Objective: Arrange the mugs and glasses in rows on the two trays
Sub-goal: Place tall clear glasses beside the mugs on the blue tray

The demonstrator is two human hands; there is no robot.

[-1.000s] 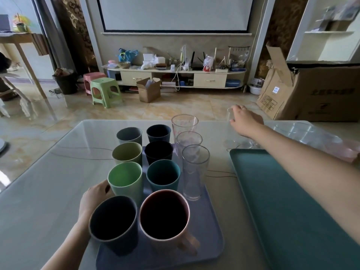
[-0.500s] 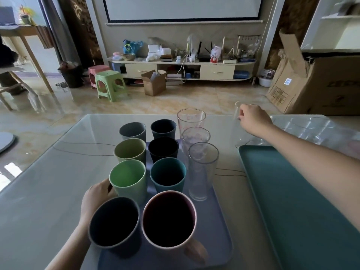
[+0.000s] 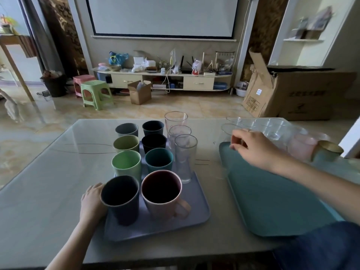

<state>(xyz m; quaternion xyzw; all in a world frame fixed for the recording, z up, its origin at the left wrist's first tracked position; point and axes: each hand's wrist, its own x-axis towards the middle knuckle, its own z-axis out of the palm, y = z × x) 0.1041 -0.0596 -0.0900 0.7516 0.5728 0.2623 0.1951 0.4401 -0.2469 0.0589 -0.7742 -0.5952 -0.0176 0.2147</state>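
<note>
A person's right hand (image 3: 251, 148) is gripping a clear glass (image 3: 227, 152) by its upper part, fingers curled round it, and holding it over the far left corner of the teal tray (image 3: 272, 201); whether the glass base is touching the tray cannot be told, since the glass is nearly invisible against the surface. The left hand (image 3: 92, 203) is resting at the near left edge of the lilac tray (image 3: 194, 211), its fingers lying against the side of the dark blue mug (image 3: 120, 197); how tightly this grip is closing cannot be told, because the mug is hiding the fingertips.

The lilac tray is carrying two rows of mugs and a third row of three tall clear glasses (image 3: 185, 156), all standing upright. Beside the dark blue mug, the pink mug (image 3: 163, 193) is sitting with its handle pointing right. Behind them are standing a light green mug (image 3: 126, 166) and a teal mug (image 3: 158, 160), then an olive mug (image 3: 126, 144), a black mug (image 3: 153, 142), a grey mug (image 3: 126, 129) and a navy mug (image 3: 153, 128).

Both trays are lying on the glass-topped desk (image 3: 48, 182), well apart from each other. More clear glasses (image 3: 272, 129) are waiting at the desk's far right, near a pink cup (image 3: 302, 147) and a gold-rimmed cup (image 3: 327, 154).
</note>
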